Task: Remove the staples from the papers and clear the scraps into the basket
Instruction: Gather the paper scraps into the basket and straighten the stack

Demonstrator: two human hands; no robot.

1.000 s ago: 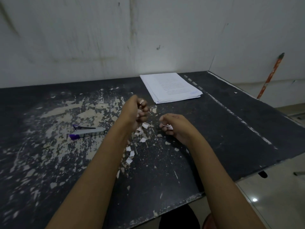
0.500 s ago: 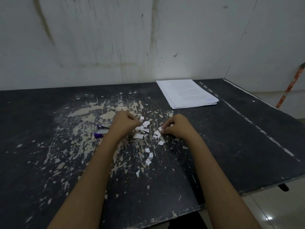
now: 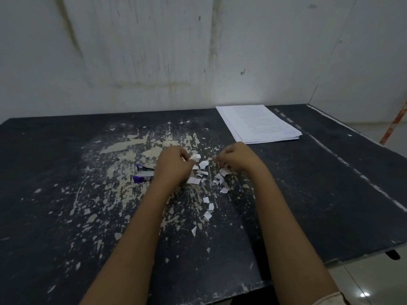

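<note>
many small white torn paper scraps [image 3: 203, 165] lie mid-table on the scuffed black tabletop [image 3: 66, 216] in my head view, between my hands. my left hand [image 3: 174, 166] pinches one scrap in curled fingers; my right hand [image 3: 237, 160] is curled too, its contents i cannot tell. i judge this the gathering step; next calls for sweeping the rest together, though no basket shows. the white stack of printed papers [image 3: 257, 124] sits beyond.
</note>
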